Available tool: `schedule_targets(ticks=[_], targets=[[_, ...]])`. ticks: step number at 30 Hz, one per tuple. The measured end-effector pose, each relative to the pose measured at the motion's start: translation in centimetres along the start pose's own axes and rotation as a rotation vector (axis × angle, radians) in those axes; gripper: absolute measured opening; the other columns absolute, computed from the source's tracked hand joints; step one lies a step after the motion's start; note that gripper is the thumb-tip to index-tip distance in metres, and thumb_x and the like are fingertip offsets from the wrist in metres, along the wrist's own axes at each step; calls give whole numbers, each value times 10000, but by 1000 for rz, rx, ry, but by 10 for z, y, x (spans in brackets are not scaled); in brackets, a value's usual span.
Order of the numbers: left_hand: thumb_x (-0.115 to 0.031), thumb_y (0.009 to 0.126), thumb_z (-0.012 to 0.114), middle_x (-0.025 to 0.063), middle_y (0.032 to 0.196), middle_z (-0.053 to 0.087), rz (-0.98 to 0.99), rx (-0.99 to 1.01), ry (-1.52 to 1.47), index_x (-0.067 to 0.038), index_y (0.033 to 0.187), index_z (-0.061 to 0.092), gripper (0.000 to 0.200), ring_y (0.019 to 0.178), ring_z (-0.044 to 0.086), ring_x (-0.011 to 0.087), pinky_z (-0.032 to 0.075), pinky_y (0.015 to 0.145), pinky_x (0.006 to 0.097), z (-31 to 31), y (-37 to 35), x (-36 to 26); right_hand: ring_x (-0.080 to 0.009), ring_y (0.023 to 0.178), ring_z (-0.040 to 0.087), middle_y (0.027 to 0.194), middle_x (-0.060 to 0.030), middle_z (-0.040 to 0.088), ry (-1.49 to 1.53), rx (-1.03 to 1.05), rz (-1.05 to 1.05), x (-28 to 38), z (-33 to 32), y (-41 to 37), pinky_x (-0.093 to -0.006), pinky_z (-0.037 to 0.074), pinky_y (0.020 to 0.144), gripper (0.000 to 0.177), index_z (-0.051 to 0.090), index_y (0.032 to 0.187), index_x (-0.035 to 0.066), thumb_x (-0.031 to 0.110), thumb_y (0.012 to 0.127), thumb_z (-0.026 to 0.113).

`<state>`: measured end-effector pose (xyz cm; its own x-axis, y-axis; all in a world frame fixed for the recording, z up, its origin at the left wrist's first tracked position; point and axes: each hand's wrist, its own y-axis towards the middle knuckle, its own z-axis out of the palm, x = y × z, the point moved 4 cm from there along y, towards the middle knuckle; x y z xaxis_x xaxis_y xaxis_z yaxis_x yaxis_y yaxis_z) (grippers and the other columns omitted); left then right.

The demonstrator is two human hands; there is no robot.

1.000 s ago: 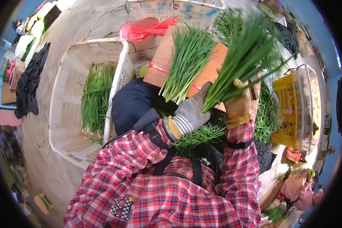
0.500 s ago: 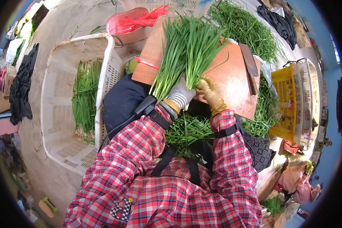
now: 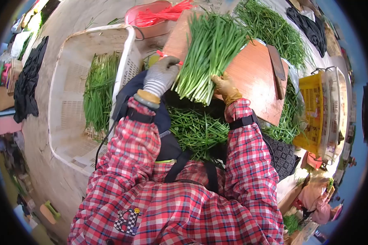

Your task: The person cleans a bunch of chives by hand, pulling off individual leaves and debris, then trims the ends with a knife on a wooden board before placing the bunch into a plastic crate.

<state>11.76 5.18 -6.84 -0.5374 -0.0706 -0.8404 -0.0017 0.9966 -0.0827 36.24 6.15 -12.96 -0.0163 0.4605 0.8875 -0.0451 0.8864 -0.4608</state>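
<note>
A bunch of garlic chives (image 3: 210, 53) lies across the wooden board (image 3: 253, 77), its pale cut ends towards me. My right hand (image 3: 226, 87), in a yellow glove, grips the bunch's right side near those ends. On the left, my left hand (image 3: 161, 75) wears a grey glove with a striped cuff. Its fingers are closed at a red strip (image 3: 161, 53) on the board's left part, apart from the bunch; they partly cover the strip. A cleaver (image 3: 277, 71) rests at the board's right edge. Loose green leaves (image 3: 198, 132) lie below the board, in front of my body.
A white crate (image 3: 124, 61) on the left holds chives (image 3: 102, 90). Behind the board stands a pink basin (image 3: 149, 30) with red strips. More chives (image 3: 272, 32) are heaped at the back right. Yellow and white crates (image 3: 310, 108) stand right; a person (image 3: 315, 200) is at lower right.
My left hand has let go of the chives and moved left to the red strip. The bunch now lies together on the board, and my right hand has moved against its side.
</note>
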Motion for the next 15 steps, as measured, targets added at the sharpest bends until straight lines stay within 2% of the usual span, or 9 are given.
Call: schedule_targets(ticks=[1, 3, 5, 7, 9, 10, 11, 13, 15], targets=[[-277, 818, 539, 207, 1041, 638, 36, -17, 86, -84, 1182, 583, 415, 963, 618, 322, 474, 863, 362, 8, 6, 10, -189, 663, 608, 909, -115, 617, -8, 8, -2, -11, -4, 7, -329, 513, 544, 423, 457, 1194, -23, 136, 844, 631], [-296, 801, 525, 232, 1144, 592, -154, 133, 162, -73, 1295, 480, 543, 1073, 565, 343, 425, 947, 369, 25, 11, 15, -201, 656, 609, 880, -106, 607, -11, 33, -51, -23, -8, 17, -348, 516, 546, 410, 447, 1194, -34, 119, 849, 608], [-262, 815, 571, 264, 1116, 595, -49, 70, 53, -39, 1253, 515, 494, 1017, 596, 355, 469, 878, 377, 40, 15, 16, -174, 540, 568, 785, -75, 597, 93, 8, -116, -9, -6, 2, -309, 471, 464, 365, 477, 1166, -10, 131, 851, 596], [-246, 807, 581, 271, 1061, 605, 10, 122, 51, -13, 1191, 544, 451, 988, 587, 397, 475, 851, 416, 49, 9, 1, -134, 730, 582, 882, -48, 591, -333, 243, 115, -4, -16, -1, -267, 491, 587, 346, 487, 1212, 75, 230, 911, 556], [-221, 788, 581, 242, 929, 626, 152, 47, 51, -8, 1046, 584, 335, 894, 591, 418, 489, 766, 475, 76, 10, 13, -144, 749, 591, 918, -53, 597, -277, 161, 207, -18, -16, 7, -288, 505, 637, 337, 524, 1176, 91, 268, 893, 574], [-233, 772, 596, 236, 933, 626, 8, 142, 97, -19, 1055, 588, 354, 877, 597, 408, 495, 749, 477, 64, 1, -2, -155, 756, 596, 933, -49, 606, -179, 90, 144, -10, 0, -2, -318, 513, 655, 357, 527, 1158, 95, 302, 875, 595], [-252, 757, 619, 223, 986, 615, 27, -32, 96, -37, 1130, 553, 436, 881, 596, 404, 494, 753, 478, 77, 0, 8, -177, 785, 600, 939, -49, 614, -215, 47, 144, -13, 5, 3, -344, 523, 654, 374, 514, 1180, 100, 304, 872, 575], [-225, 771, 603, 214, 1208, 511, -118, 86, 152, -30, 1280, 428, 573, 1018, 568, 384, 485, 838, 453, 87, 2, 3, -209, 807, 603, 961, -62, 608, -364, 100, 186, -17, -2, 16, -367, 529, 644, 407, 477, 1238, 100, 286, 880, 526], [-239, 782, 602, 229, 1280, 459, -165, 83, 131, -24, 1327, 397, 621, 1144, 495, 378, 421, 958, 444, 78, -2, -3, -229, 787, 614, 964, -96, 579, -379, -23, 179, -14, 1, 9, -365, 541, 585, 329, 460, 1217, 92, 174, 899, 479]])
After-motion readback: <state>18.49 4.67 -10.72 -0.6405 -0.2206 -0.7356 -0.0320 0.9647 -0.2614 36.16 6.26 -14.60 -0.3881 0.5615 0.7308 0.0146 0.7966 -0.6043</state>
